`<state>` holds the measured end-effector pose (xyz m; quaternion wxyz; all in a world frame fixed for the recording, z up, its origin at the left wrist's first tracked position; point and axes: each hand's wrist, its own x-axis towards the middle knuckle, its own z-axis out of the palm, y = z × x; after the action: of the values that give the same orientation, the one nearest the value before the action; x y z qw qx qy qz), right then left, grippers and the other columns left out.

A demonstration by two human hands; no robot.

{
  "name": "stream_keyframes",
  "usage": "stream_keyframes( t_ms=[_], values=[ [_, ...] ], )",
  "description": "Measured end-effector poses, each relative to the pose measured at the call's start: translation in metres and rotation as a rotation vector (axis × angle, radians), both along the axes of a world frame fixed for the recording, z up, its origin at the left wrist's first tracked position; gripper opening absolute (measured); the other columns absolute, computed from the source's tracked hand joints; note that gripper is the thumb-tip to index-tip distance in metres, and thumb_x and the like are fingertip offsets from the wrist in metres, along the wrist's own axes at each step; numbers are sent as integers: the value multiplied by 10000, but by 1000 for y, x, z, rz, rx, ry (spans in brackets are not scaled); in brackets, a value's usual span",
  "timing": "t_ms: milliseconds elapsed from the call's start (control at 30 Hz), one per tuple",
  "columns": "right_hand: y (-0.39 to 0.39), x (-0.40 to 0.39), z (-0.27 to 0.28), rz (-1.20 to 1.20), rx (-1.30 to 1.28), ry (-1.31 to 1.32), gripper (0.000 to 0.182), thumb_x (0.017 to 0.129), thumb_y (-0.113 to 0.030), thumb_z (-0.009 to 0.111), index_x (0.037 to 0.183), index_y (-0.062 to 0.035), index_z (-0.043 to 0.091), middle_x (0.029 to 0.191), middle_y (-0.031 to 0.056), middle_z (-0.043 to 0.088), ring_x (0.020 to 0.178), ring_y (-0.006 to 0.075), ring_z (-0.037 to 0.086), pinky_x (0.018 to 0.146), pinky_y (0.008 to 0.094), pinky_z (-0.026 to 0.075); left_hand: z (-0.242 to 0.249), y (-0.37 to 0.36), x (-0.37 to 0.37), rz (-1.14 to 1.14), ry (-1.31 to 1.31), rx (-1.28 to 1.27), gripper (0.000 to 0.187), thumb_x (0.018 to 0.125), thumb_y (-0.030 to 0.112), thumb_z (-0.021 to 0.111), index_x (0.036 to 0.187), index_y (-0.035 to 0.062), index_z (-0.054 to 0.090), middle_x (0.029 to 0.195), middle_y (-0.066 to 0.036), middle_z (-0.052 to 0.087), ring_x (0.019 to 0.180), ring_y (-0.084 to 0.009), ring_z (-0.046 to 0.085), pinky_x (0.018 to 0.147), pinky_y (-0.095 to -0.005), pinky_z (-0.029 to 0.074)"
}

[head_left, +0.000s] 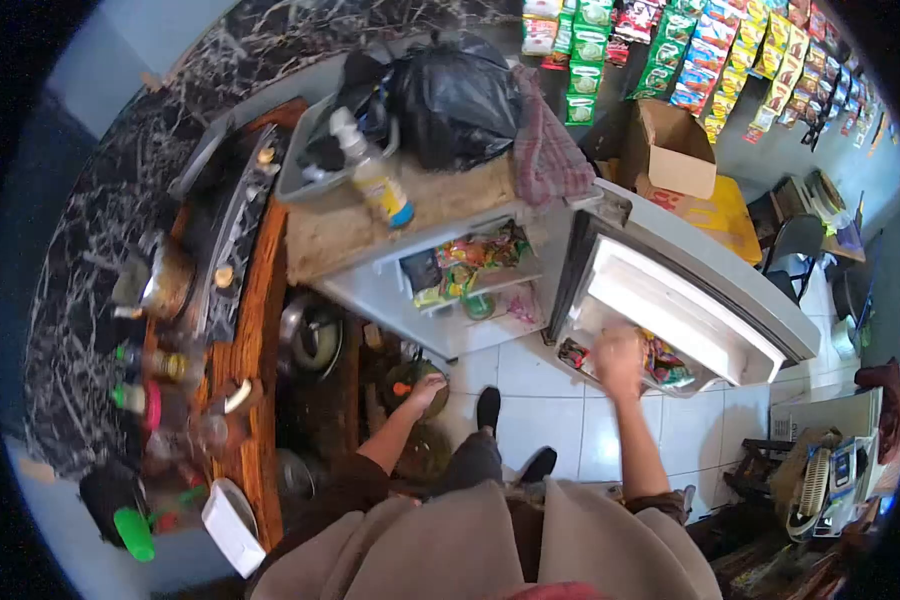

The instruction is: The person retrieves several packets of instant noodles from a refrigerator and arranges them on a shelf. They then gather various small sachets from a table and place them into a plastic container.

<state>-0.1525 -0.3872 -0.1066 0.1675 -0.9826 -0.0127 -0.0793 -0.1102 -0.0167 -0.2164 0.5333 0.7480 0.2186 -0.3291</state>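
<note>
The right hand (620, 358) is apparently reaching to packets (664, 362) in the fridge door (660, 286) at four o'clock, the left hand (429, 391) is hanging at six o'clock, neither grip is showing clearly enough to tell, and the next move is likely calling for fingertip control.

Wears taupe drape (425, 545) in broad folds, dark brown sleeves (658, 506), forearms (642, 440) bare, dark grey trousers (473, 460), black shoes (488, 407). Shows red patch (558, 591) at near edge.
</note>
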Motion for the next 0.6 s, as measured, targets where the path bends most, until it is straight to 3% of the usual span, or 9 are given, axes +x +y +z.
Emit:
stream_keyframes(
  t_ms=[33, 100, 200, 267, 367, 400, 467, 567, 600],
  values=[
    [32, 25, -24, -50, 513, 27, 193, 687, -61, 547, 878, -44, 568, 988, 196, 524, 960, 330, 485, 861, 423, 369, -10, -6, 23, -26, -4, 7, 383, 777, 244, 576, 1120, 101, 485, 1072, -74, 530, 977, -204, 491, 867, -370, 362],
    [71, 56, -111, 180, 302, -365, 296, 656, -54, 588, 946, -35, 531, 1005, 199, 505, 980, 372, 462, 844, 427, 375, -40, -6, 53, 188, 241, -109, 417, 777, 341, 556, 1135, 143, 477, 1135, -23, 504, 1027, -222, 468, 873, -473, 324],
    [113, 123, -189, -288, 460, -193, 347, 653, -47, 587, 989, -36, 503, 1013, 181, 493, 914, 379, 513, 796, 396, 424, -171, 17, 112, 154, 290, -364, 429, 786, 391, 521, 1146, 165, 460, 1224, 15, 439, 1103, -268, 413, 867, -527, 289],
    [119, 184, -263, -531, 782, 185, 350, 670, -86, 586, 1009, -41, 511, 995, 176, 523, 881, 349, 541, 780, 393, 438, -223, 18, 141, 54, 262, -420, 410, 798, 375, 512, 1144, 161, 458, 1235, 17, 427, 1115, -280, 402, 871, -512, 295],
    [109, 278, -405, -509, 693, 183, 358, 693, -125, 580, 1031, -32, 509, 954, 182, 555, 845, 317, 567, 780, 363, 445, -260, -14, 203, 148, 275, -523, 409, 819, 360, 485, 1179, 178, 418, 1286, -17, 367, 1126, -294, 387, 865, -501, 302],
    [107, 305, -445, -515, 574, 288, 342, 701, -164, 566, 1024, -60, 521, 1006, 160, 542, 866, 320, 554, 775, 378, 438, -260, -30, 215, 356, 318, -410, 416, 822, 363, 480, 1169, 148, 400, 1206, -36, 417, 1078, -286, 419, 865, -518, 316],
    [93, 333, -471, -530, 450, 378, 329, 709, -202, 552, 1017, -88, 534, 1058, 138, 529, 887, 322, 541, 770, 393, 431, -268, -43, 238, 665, 411, -301, 384, 833, 383, 455, 1105, 114, 424, 1096, -65, 483, 1003, -277, 476, 860, -560, 322],
    [102, 358, -468, -599, 689, 331, 319, 715, -191, 551, 1012, -75, 529, 1034, 135, 536, 878, 310, 548, 757, 391, 440, -303, -19, 264, 525, 352, -636, 354, 835, 387, 447, 1043, 101, 454, 1036, -95, 502, 993, -272, 484, 877, -578, 299],
    [94, 363, -465, -619, 774, 318, 316, 717, -187, 551, 1010, -70, 528, 1026, 135, 539, 874, 306, 550, 753, 391, 444, -296, -26, 269, 571, 340, -479, 298, 840, 323, 463, 1000, 72, 468, 983, -107, 521, 976, -277, 499, 878, -545, 346]
  ],
)
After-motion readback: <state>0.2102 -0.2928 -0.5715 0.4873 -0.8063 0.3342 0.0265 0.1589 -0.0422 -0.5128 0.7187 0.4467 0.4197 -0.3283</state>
